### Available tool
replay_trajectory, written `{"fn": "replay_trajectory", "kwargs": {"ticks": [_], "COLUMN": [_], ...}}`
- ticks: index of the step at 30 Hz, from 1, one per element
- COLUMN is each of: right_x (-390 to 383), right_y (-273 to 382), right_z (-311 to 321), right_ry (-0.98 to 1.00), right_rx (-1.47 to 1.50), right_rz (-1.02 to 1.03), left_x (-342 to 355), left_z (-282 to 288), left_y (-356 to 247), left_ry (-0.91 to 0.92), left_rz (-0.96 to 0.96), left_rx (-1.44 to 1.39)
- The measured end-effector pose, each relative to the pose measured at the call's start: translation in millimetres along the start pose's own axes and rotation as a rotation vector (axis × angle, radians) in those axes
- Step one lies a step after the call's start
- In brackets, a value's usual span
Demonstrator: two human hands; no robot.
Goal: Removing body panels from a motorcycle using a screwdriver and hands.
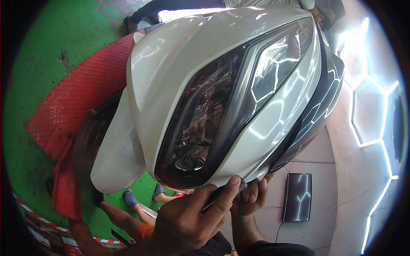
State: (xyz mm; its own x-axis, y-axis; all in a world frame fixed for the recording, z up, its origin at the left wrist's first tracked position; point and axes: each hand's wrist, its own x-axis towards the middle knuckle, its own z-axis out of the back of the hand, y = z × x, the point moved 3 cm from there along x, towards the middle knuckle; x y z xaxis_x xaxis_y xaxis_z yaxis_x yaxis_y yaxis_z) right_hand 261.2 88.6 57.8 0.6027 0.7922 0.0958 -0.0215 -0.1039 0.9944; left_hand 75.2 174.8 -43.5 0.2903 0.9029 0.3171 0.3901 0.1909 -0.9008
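Glossy, smooth painted plastic makes up the white fairing [166,72]; the headlight cover [205,123] looks like clear, shiny plastic. On the far left, the red ramp [89,79] seems raised-pattern metal, rough-surfaced. The green floor [42,55] is painted, scuffed. Near right, the black sleeve [277,248] looks matt cloth.

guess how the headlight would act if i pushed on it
The headlight would likely shift little, as white panels frame it closely on both sides. It would probably feel slippery, being glossy enough to mirror bright light strips. It may scratch or crack under a hard push, since its front looks clear and glassy.
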Motion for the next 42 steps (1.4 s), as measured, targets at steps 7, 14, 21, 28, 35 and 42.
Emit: {"fn": "replay_trajectory", "kwargs": {"ticks": [7, 14, 21, 28, 35, 42], "right_x": [0.5, -3.9, -25.0, -39.2, -50.0, -98.2], "right_y": [2.0, 13.3, 1.1, -8.6, -37.6, -60.8], "right_z": [1.9, -6.7, 45.6, 80.3, 96.5, 77.1], "right_ry": [0.017, -0.111, 0.016, 0.110, 0.035, 0.212], "right_rx": [-0.017, -0.086, 0.145, 0.057, 0.150, 0.003], "right_rz": [-0.008, 0.092, -0.043, 0.013, -0.084, -0.452], "left_x": [1.0, 17.0, -9.1, -34.2, -74.1, -86.2], "left_z": [-2.2, 19.3, 1.1, -28.1, -40.2, -53.7], "left_y": [-3.2, -68.9, -113.0, -86.9, -52.7, -35.7], "left_ry": [-0.002, -0.279, -0.010, 0.082, -0.182, -0.228], "left_rz": [0.005, 0.012, -0.127, 0.209, 0.202, 0.401], "left_rx": [-0.004, 0.419, 1.026, 0.141, 0.333, 0.241]}}
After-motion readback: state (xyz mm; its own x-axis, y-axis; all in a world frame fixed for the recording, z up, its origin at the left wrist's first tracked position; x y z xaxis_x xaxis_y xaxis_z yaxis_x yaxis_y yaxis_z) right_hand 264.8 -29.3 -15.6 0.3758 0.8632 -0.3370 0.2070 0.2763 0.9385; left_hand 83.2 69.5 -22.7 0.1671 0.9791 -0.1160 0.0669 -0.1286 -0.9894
